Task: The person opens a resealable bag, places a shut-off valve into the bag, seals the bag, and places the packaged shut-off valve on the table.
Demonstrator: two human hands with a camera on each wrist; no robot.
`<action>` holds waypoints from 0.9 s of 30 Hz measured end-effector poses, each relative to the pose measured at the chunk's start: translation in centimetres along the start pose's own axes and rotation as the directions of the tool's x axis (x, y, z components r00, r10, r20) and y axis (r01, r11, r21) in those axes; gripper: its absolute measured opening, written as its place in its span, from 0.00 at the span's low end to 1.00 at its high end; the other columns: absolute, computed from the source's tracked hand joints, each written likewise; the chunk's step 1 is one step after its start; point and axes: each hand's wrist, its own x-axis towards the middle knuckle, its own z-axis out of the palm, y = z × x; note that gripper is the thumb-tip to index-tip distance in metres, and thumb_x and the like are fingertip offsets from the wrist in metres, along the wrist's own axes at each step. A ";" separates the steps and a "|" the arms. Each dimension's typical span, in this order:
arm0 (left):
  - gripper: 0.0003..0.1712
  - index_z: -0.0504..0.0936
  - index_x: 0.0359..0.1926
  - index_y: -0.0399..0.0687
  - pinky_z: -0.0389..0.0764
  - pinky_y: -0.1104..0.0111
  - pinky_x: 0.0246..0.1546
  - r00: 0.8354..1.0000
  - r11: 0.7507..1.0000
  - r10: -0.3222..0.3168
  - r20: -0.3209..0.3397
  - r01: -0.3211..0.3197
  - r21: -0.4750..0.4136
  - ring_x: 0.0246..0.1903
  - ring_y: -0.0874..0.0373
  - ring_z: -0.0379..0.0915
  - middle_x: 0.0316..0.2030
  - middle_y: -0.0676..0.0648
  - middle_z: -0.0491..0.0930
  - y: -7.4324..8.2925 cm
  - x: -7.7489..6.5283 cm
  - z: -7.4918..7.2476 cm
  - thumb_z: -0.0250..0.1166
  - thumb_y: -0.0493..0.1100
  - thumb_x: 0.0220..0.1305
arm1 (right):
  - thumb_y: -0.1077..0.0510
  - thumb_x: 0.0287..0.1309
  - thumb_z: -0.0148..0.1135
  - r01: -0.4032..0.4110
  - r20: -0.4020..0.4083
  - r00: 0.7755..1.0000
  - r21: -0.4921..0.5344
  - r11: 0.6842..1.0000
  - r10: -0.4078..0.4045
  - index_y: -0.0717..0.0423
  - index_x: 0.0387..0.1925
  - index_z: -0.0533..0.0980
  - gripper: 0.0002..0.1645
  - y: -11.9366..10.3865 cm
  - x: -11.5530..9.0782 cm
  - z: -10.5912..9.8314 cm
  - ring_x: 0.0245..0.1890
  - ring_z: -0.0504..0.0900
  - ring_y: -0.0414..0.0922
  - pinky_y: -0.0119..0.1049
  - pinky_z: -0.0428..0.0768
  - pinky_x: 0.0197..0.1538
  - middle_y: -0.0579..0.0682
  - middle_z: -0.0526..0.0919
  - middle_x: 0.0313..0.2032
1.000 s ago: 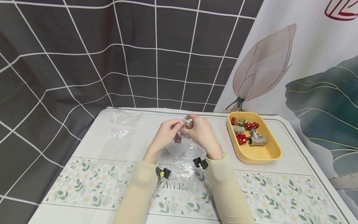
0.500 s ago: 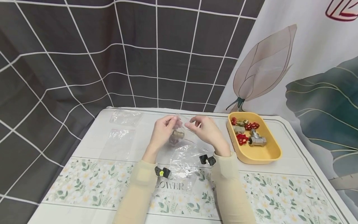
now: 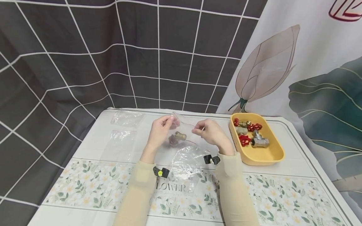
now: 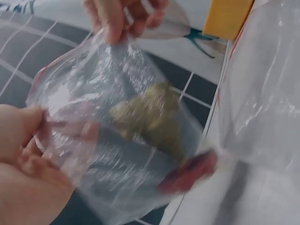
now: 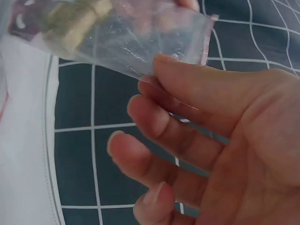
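Observation:
Between my hands hangs a clear zip bag (image 3: 187, 126) with a red line along its mouth. A brass valve (image 4: 150, 117) with a red handwheel (image 4: 191, 172) lies inside it, at the lower end. My left hand (image 3: 159, 132) pinches one side of the bag between thumb and fingers. At the opposite edge, the thumb and index finger of my right hand (image 3: 210, 133) pinch the plastic near the mouth. In the right wrist view the other fingers of that hand (image 5: 225, 136) are loosely curled, and the valve shows blurred through the plastic.
A yellow tray (image 3: 267, 155) at the right contains several valves with red handwheels and a silver tee-shaped valve (image 3: 260, 142). Crumpled clear bags (image 3: 186, 164) lie on the table in front of me. Two flat clear bags (image 3: 120, 142) lie at the left.
My hands have moved apart, spreading the bag between them. The valve, earlier mostly hidden behind the fingers, now shows inside the bag below them.

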 end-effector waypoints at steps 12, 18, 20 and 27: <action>0.14 0.81 0.46 0.33 0.82 0.64 0.48 0.981 0.997 -0.064 0.181 0.070 -0.024 0.42 0.51 0.83 0.41 0.40 0.85 -0.7 -0.2 -2.4 0.57 0.41 0.73 | 0.59 0.59 0.68 0.067 -0.120 0.990 -0.035 0.997 -0.071 0.55 0.27 0.84 0.06 0.6 -0.2 -0.6 0.26 0.76 0.43 0.38 0.75 0.31 0.44 0.83 0.25; 0.15 0.79 0.49 0.28 0.81 0.62 0.49 0.972 0.995 -0.096 0.213 0.100 -0.006 0.45 0.45 0.81 0.43 0.35 0.83 -0.6 -0.3 -2.4 0.55 0.38 0.73 | 0.59 0.59 0.69 0.047 -0.107 0.993 -0.048 0.998 -0.052 0.55 0.27 0.84 0.06 0.8 -0.1 -0.6 0.26 0.77 0.43 0.39 0.76 0.33 0.44 0.83 0.25; 0.14 0.79 0.49 0.27 0.81 0.62 0.49 0.973 0.995 -0.101 0.209 0.103 0.000 0.46 0.43 0.81 0.44 0.34 0.83 -0.8 -0.3 -2.4 0.56 0.37 0.73 | 0.59 0.59 0.69 0.048 -0.106 0.993 -0.051 0.998 -0.053 0.54 0.27 0.84 0.05 0.9 -0.1 -0.6 0.26 0.77 0.42 0.39 0.76 0.33 0.44 0.83 0.25; 0.12 0.80 0.47 0.31 0.82 0.63 0.48 0.979 0.996 -0.085 0.183 0.078 0.050 0.44 0.47 0.82 0.42 0.37 0.84 -0.7 -0.3 -2.4 0.60 0.37 0.70 | 0.59 0.59 0.69 0.044 -0.102 0.994 -0.039 0.998 -0.048 0.54 0.28 0.85 0.05 1.0 0.0 -0.6 0.27 0.78 0.43 0.39 0.76 0.33 0.45 0.84 0.26</action>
